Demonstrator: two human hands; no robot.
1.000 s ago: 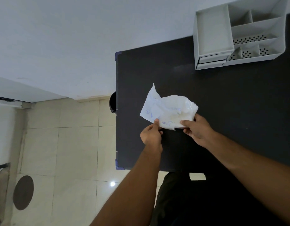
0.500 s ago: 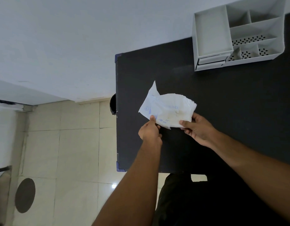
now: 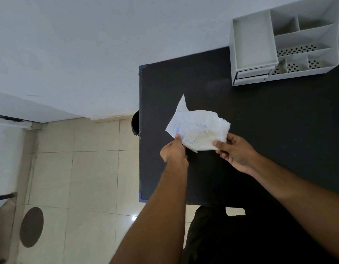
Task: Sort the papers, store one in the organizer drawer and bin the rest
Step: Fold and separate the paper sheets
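Left fingers: the thumb (image 3: 177, 139) lies on top of the papers' near left edge and pinches it against fingers hidden underneath.
Right fingers: the thumb (image 3: 219, 144) presses on the near right edge, with the other fingers curled below the sheet, so the grip is clamped.
Left hand (image 3: 173, 152): grips the bundle from the side farther from the organizer.
Right hand (image 3: 235, 152): grips the bundle from the side nearer the organizer.
Papers (image 3: 200, 128): a crumpled white bundle with blue print, held between both hands over the table, well short of the organizer and off to its left. I cannot tell how many sheets it holds.
Organizer (image 3: 305, 52): a pale grey unit with open compartments, nothing visible in them.
Drawer (image 3: 252, 74): low on the organizer's near face, under its big left tray. It looks closed, and no paper shows in it.
Table (image 3: 269, 121): a dark top that carries the organizer at its far right.
Possible bin (image 3: 135, 122): a dark round rim poking out past the table edge, well left of the organizer and mostly hidden.
Done: judging by the grip, the papers are gathered up and being looked over.
Left: probably everything that counts. That means picking the keeper, opening the drawer, storing that sheet and dropping the rest in the bin.
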